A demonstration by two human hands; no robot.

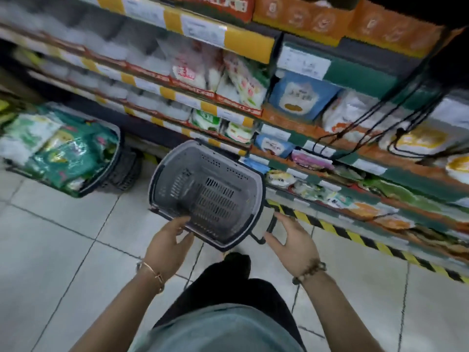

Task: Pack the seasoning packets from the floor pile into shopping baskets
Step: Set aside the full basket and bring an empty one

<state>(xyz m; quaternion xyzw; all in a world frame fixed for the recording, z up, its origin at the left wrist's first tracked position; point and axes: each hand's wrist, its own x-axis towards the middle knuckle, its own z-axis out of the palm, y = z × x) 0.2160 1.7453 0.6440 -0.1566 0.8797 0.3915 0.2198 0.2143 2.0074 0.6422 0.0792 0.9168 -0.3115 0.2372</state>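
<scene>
I hold an empty grey shopping basket (177, 168) with a dark rim, tilted, above the tiled floor in the middle of the view. My left hand (166, 241) grips its near left rim, fingers curled over the edge. My right hand (291, 237) is at the basket's black handle (271, 224), which hangs down at the near right corner. The thumb and straight fingers lie on either side of the handle without closing on it. At the left, a second basket (117, 158) on the floor is filled with green and white seasoning packets (66, 148).
Store shelves (279, 118) stocked with bagged goods run from the upper left to the right edge. A yellow-and-black striped strip (355, 237) marks their base. My dark trouser leg and shoe (236, 262) are below the basket. Pale floor tiles (63, 250) lie at the lower left.
</scene>
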